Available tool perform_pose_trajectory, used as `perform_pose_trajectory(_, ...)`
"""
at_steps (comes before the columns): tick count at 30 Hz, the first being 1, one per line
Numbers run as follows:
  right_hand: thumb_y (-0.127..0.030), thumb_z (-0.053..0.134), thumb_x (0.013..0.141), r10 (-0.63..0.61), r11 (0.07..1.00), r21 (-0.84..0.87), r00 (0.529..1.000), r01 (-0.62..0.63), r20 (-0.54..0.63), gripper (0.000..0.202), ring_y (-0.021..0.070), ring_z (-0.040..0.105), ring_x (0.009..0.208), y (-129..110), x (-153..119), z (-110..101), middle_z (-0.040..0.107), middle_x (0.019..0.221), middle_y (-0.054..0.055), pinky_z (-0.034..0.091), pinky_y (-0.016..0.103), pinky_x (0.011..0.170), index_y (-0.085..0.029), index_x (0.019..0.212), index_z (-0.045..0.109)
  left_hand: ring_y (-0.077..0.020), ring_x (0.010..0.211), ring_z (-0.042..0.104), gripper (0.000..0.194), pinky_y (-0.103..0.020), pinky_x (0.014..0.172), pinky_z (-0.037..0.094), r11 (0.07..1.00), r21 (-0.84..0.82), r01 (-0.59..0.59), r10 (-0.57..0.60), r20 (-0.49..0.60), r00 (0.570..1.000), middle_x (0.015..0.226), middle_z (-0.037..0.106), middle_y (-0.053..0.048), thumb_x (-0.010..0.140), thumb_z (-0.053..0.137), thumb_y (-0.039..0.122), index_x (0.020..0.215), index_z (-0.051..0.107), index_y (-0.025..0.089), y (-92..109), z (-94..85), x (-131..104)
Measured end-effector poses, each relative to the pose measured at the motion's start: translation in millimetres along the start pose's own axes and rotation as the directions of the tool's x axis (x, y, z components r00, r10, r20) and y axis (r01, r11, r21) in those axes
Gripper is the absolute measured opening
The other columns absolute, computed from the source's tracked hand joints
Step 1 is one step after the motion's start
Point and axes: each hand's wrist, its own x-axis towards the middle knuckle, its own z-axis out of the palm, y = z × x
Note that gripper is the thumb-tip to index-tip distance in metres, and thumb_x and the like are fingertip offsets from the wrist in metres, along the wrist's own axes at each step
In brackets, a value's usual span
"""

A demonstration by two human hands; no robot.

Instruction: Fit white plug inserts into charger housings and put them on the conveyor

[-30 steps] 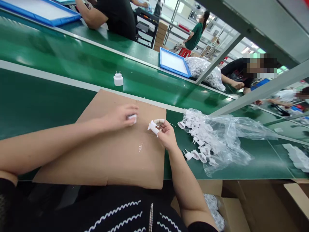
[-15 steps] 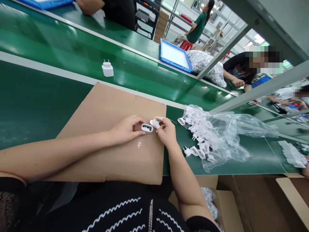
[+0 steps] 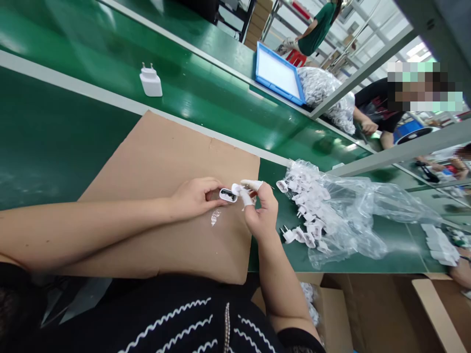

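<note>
Over the brown cardboard sheet (image 3: pixel 176 166), my left hand (image 3: pixel 198 197) grips a white charger housing (image 3: pixel 228 195), its open end showing a dark and green inside. My right hand (image 3: pixel 262 206), with white covers on its fingertips, pinches a small white plug piece (image 3: pixel 236 189) at the right edge of the housing's opening. Whether the two parts touch is hard to tell. A clear scrap of film (image 3: pixel 215 216) lies on the cardboard below the housing. To the right, many white plug pieces (image 3: pixel 307 196) spill from a clear plastic bag (image 3: pixel 362 206).
A white charger (image 3: pixel 150 82) with two pins stands on the green belt (image 3: pixel 206 108) beyond the cardboard. A blue tray (image 3: pixel 280 90) and a bag of wrapped items (image 3: pixel 327 93) are farther back. A person sits at the upper right. Open cardboard boxes (image 3: pixel 390 304) stand below the table's edge.
The view has shifted a little. Both hands stay close together; the small plug piece in my right hand now sits at the housing's opening, and the right fingers are more extended.
</note>
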Motion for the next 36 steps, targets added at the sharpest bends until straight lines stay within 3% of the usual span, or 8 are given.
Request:
perform_pose_trajectory(6,-0.013,0.052,0.092,-0.123,0.986,-0.098,0.982,0.138,0.145,0.028,0.022,0.06,0.088,-7,-2,8,0.069,0.096,0.008,0.053,0.038,0.077,-0.022,0.116,0.066,-0.0132,0.067,0.052,0.031,-0.027,0.063,0.04,1.0,-0.007,0.01,-0.01,0.002,1.0,0.081,0.063,0.001,0.088,0.071,0.049,0.104,0.072,0.022,-1,-0.1,1)
perform_pose_trajectory(14,-0.016,0.05,0.094,-0.108,0.988,-0.106,0.991,0.116,0.072,0.026,0.022,0.06,0.088,-7,-4,13,0.067,0.095,0.008,0.052,0.037,0.076,-0.021,0.115,0.066,-0.0133,0.066,0.053,0.035,-0.027,0.062,0.04,1.0,0.019,0.016,-0.016,-0.003,1.0,0.082,0.063,0.0,0.088,0.069,0.053,0.103,0.071,0.021,0,0.7,0)
perform_pose_trajectory(22,-0.009,0.05,0.085,-0.099,0.97,-0.202,0.977,0.137,0.188,0.029,0.025,0.055,0.084,-8,-5,13,0.062,0.087,0.008,0.048,0.038,0.075,-0.022,0.105,0.067,-0.015,0.069,0.055,0.036,-0.028,0.063,0.041,0.999,0.044,-0.003,0.003,0.005,1.0,0.083,0.065,-0.001,0.09,0.066,0.054,0.103,0.071,0.021,0,0.7,-1)
perform_pose_trajectory(25,-0.004,0.047,0.082,-0.159,0.933,-0.292,0.969,0.21,0.187,0.026,0.0237,0.051,0.079,-14,-5,13,0.059,0.081,0.007,0.045,0.036,0.071,-0.022,0.093,0.063,-0.0168,0.076,0.061,0.04,-0.028,0.067,0.046,0.99,0.126,-0.063,0.065,-0.015,0.998,0.09,0.068,-0.003,0.096,0.059,0.051,0.122,0.066,0.022,-2,4.9,-5)
perform_pose_trajectory(28,-0.004,0.046,0.084,-0.188,0.901,-0.356,0.963,0.248,0.195,0.026,0.0228,0.05,0.075,-19,-4,13,0.062,0.081,0.007,0.043,0.034,0.068,-0.022,0.093,0.062,-0.021,0.098,0.066,0.046,-0.03,0.078,0.051,0.952,0.272,-0.138,0.151,-0.027,0.988,0.113,0.071,-0.007,0.104,0.045,0.049,0.141,0.053,0.023,-4,10.1,-9)
perform_pose_trajectory(30,-0.003,0.046,0.083,-0.169,0.893,-0.383,0.965,0.236,0.2,0.026,0.0221,0.051,0.073,-20,-2,14,0.064,0.081,0.006,0.042,0.033,0.067,-0.022,0.093,0.061,-0.0237,0.105,0.066,0.048,-0.032,0.079,0.052,0.9,0.405,-0.161,0.179,-0.006,0.984,0.12,0.07,-0.011,0.106,0.039,0.05,0.139,0.055,0.02,-5,12.2,-10)
perform_pose_trajectory(33,-0.004,0.049,0.078,-0.099,0.911,-0.381,0.981,0.156,0.166,0.024,0.0213,0.055,0.074,-20,-3,16,0.065,0.08,0.005,0.043,0.032,0.067,-0.023,0.086,0.061,-0.0273,0.095,0.068,0.056,-0.033,0.069,0.051,0.798,0.576,-0.174,0.2,0.019,0.98,0.106,0.073,-0.016,0.105,0.036,0.054,0.134,0.06,0.013,-4,12.2,-10)
perform_pose_trajectory(36,-0.006,0.054,0.076,-0.021,0.94,-0.334,0.992,0.063,0.128,0.023,0.022,0.062,0.081,-18,-5,20,0.069,0.085,0.004,0.047,0.03,0.07,-0.023,0.088,0.064,-0.0296,0.092,0.069,0.059,-0.033,0.063,0.047,0.754,0.632,-0.18,0.23,0.003,0.973,0.098,0.072,-0.018,0.104,0.034,0.056,0.129,0.064,0.011,-1,8.9,-10)
